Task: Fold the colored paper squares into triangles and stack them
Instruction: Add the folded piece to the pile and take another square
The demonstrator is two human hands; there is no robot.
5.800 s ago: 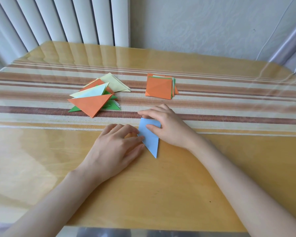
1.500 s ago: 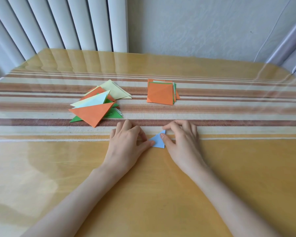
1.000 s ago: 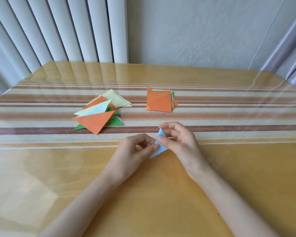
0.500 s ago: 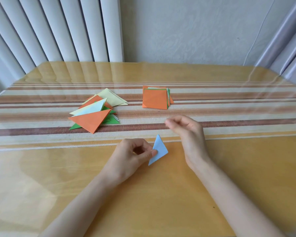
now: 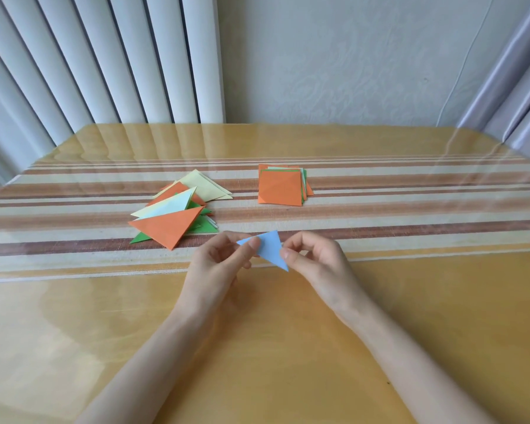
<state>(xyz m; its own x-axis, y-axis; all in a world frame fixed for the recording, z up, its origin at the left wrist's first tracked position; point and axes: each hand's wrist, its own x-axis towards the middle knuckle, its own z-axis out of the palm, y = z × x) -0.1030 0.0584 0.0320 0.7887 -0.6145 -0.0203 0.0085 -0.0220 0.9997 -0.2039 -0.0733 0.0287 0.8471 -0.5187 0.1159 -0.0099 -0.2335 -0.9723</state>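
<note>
Two bare forearms reach in from the near edge over a glossy yellow surface (image 5: 257,362). Between them is a small blue triangle (image 5: 271,247) of folded paper, one point aimed down toward the viewer. The left hand (image 5: 218,267) has its grip clamped on the triangle's left corner, thumb on top. The right hand (image 5: 317,264) has its grip pinched on the right edge with thumb and curled forefinger. The paper seems to be raised off the surface, though the angle leaves this unsure. Farther back, on a striped band, a loose pile of folded triangles (image 5: 173,217) in orange, green and pale yellow lies to the left. A stack of squares (image 5: 280,188), orange on top, sits to the right, well apart from the pile. Beyond are vertical blinds (image 5: 104,56) and a pale wall (image 5: 349,56).
</note>
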